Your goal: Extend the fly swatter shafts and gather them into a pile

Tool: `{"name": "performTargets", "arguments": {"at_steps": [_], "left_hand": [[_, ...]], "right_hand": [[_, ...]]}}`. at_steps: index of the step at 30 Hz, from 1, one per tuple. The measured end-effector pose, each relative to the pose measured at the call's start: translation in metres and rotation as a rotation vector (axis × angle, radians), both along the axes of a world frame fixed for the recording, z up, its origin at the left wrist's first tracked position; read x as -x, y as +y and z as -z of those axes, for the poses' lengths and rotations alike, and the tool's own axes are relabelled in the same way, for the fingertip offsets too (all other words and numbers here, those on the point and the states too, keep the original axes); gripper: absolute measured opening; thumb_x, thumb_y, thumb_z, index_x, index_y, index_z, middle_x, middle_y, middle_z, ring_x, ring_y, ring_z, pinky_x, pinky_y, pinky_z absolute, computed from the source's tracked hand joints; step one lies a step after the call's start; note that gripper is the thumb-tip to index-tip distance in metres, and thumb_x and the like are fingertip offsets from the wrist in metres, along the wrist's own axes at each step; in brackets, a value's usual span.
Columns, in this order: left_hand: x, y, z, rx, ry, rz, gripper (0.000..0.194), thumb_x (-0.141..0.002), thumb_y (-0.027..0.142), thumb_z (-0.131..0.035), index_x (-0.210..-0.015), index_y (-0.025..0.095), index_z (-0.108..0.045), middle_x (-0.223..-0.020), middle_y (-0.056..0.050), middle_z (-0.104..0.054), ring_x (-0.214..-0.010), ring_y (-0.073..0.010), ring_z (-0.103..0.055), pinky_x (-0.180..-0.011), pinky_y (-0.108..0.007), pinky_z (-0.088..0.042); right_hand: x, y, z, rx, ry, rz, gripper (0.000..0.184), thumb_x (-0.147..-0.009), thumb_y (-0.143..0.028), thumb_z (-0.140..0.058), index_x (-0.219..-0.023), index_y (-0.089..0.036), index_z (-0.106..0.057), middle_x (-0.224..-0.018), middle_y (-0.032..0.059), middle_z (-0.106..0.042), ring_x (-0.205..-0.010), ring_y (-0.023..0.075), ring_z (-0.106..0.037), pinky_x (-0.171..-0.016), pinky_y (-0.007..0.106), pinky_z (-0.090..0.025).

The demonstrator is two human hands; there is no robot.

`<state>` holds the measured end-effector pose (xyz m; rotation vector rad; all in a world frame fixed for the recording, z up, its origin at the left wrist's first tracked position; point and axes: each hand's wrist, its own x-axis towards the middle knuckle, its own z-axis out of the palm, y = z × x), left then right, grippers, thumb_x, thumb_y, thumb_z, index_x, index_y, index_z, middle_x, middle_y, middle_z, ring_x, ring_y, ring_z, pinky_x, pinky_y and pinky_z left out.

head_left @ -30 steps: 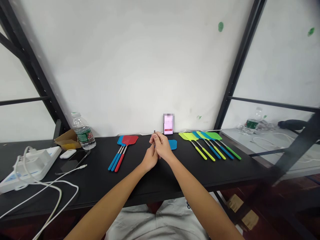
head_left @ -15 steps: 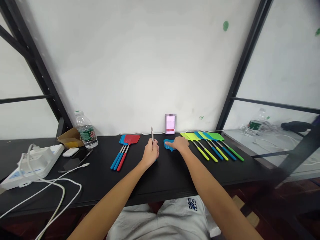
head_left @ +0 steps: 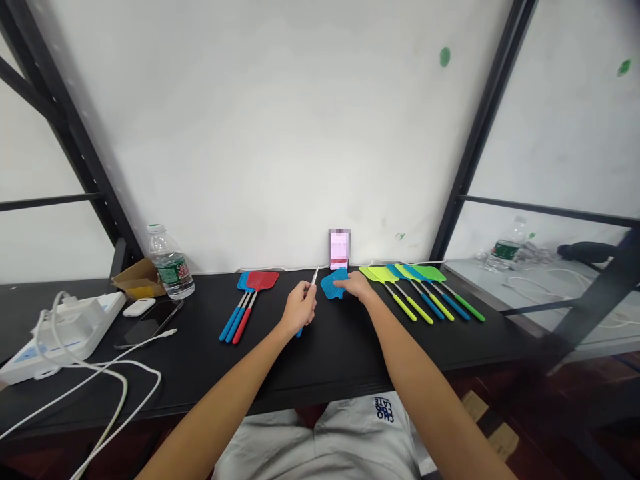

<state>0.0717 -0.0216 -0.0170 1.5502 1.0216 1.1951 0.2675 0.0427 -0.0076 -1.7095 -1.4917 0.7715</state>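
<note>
My left hand [head_left: 299, 308] is wrapped round a fly swatter handle [head_left: 299, 333]. Its blue end shows below the fist, and a thin metal rod [head_left: 316, 275] sticks out above, leaning right. In my right hand [head_left: 359, 285] is a blue fly swatter head [head_left: 331, 285], gripped at its right side; the fingers behind it are partly hidden. Rod and head are apart. Left of my hands lie two blue swatters [head_left: 235, 315] and a red swatter [head_left: 256, 293], heads overlapping. On the right, several yellow, blue and green swatters [head_left: 400, 300] lie in a slanting row.
A phone [head_left: 339, 249] leans on the white wall behind my hands. To the left are a water bottle [head_left: 171, 267], a cardboard box [head_left: 139, 280], a dark phone [head_left: 150, 324], a white case [head_left: 139, 307], and a power strip [head_left: 65, 333] with loose white cables across the black table [head_left: 320, 373].
The rod in my left hand has gone from upright to leaning right. My right hand has raised and turned the blue head, bringing it slightly left. The view has shifted a little.
</note>
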Motion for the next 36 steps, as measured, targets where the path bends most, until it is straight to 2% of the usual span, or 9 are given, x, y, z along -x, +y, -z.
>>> {"name": "performTargets", "arguments": {"at_steps": [2, 4, 6, 8, 11, 16, 20, 26, 36], "left_hand": [[0.0, 0.0, 0.0, -0.006, 0.006, 0.016, 0.034, -0.084, 0.054, -0.046, -0.085, 0.02, -0.045, -0.05, 0.01, -0.04, -0.026, -0.004, -0.035, -0.029, -0.014, -0.022], [-0.001, 0.0, 0.0, -0.007, 0.022, 0.035, 0.032, -0.085, 0.052, -0.046, -0.085, 0.02, -0.046, -0.049, 0.01, -0.04, -0.026, -0.0037, -0.033, -0.028, -0.014, -0.022], [0.0, -0.001, 0.0, -0.001, 0.044, 0.062, 0.03, -0.086, 0.05, -0.045, -0.086, 0.02, -0.047, -0.049, 0.01, -0.04, -0.027, -0.0036, -0.033, -0.028, -0.014, -0.022], [0.0, -0.001, 0.001, 0.002, 0.064, 0.087, 0.029, -0.086, 0.049, -0.045, -0.087, 0.02, -0.047, -0.048, 0.01, -0.041, -0.027, -0.0036, -0.032, -0.028, -0.014, -0.022], [0.0, -0.001, 0.002, -0.007, 0.078, 0.113, 0.03, -0.087, 0.049, -0.043, -0.088, 0.02, -0.048, -0.048, 0.01, -0.041, -0.027, -0.0035, -0.032, -0.028, -0.014, -0.022], [-0.001, 0.0, 0.004, -0.012, 0.083, 0.127, 0.032, -0.087, 0.051, -0.043, -0.089, 0.019, -0.048, -0.047, 0.011, -0.04, -0.027, -0.0033, -0.03, -0.028, -0.014, -0.022], [-0.001, 0.001, 0.004, -0.014, 0.083, 0.13, 0.032, -0.087, 0.051, -0.043, -0.089, 0.019, -0.048, -0.047, 0.01, -0.04, -0.027, -0.0037, -0.031, -0.029, -0.014, -0.023], [-0.001, 0.0, 0.004, -0.009, 0.101, 0.122, 0.032, -0.087, 0.051, -0.043, -0.09, 0.019, -0.049, -0.048, 0.01, -0.041, -0.027, -0.0041, -0.031, -0.028, -0.015, -0.022], [-0.001, -0.001, 0.004, -0.016, 0.124, 0.126, 0.032, -0.087, 0.05, -0.043, -0.09, 0.019, -0.051, -0.047, 0.01, -0.042, -0.028, -0.004, -0.032, -0.031, -0.015, -0.023]], "right_hand": [[-0.002, -0.002, 0.0, -0.025, 0.349, -0.099, 0.035, -0.063, -0.042, -0.073, -0.06, -0.019, -0.047, -0.043, -0.0058, -0.04, -0.036, 0.0063, -0.034, -0.035, 0.02, -0.019], [-0.003, -0.003, -0.003, -0.08, 0.642, -0.126, 0.039, -0.065, -0.044, -0.073, -0.06, -0.021, -0.042, -0.04, -0.0093, -0.032, -0.033, 0.0037, -0.022, -0.034, 0.019, -0.011], [-0.001, -0.005, -0.007, -0.187, 0.829, -0.13, 0.041, -0.066, -0.045, -0.074, -0.062, -0.02, -0.042, -0.042, -0.0082, -0.037, -0.033, 0.0031, -0.022, -0.033, 0.019, -0.012], [0.002, -0.007, -0.011, -0.255, 0.919, -0.148, 0.04, -0.067, -0.047, -0.074, -0.064, -0.02, -0.045, -0.046, -0.005, -0.046, -0.034, 0.0038, -0.028, -0.032, 0.019, -0.016], [0.007, -0.008, -0.014, -0.272, 0.946, -0.166, 0.04, -0.067, -0.051, -0.073, -0.068, -0.019, -0.049, -0.052, -0.0014, -0.054, -0.036, 0.0052, -0.036, -0.033, 0.02, -0.021], [0.013, -0.006, -0.009, -0.262, 0.945, -0.17, 0.043, -0.067, -0.055, -0.073, -0.07, -0.017, -0.052, -0.057, 0.0019, -0.061, -0.037, 0.0059, -0.039, -0.033, 0.021, -0.023], [0.016, -0.005, -0.007, -0.271, 0.95, -0.187, 0.044, -0.065, -0.056, -0.074, -0.069, -0.017, -0.053, -0.06, 0.0033, -0.063, -0.038, 0.0061, -0.041, -0.034, 0.02, -0.023], [0.018, -0.007, -0.01, -0.263, 0.983, -0.103, 0.043, -0.067, -0.056, -0.072, -0.07, -0.018, -0.053, -0.066, 0.0057, -0.067, -0.038, 0.0058, -0.039, -0.034, 0.021, -0.022], [0.017, -0.008, -0.01, -0.264, 0.964, -0.173, 0.042, -0.063, -0.054, -0.075, -0.071, -0.017, -0.055, -0.063, 0.004, -0.065, -0.039, 0.0059, -0.039, -0.034, 0.02, -0.022]]}}
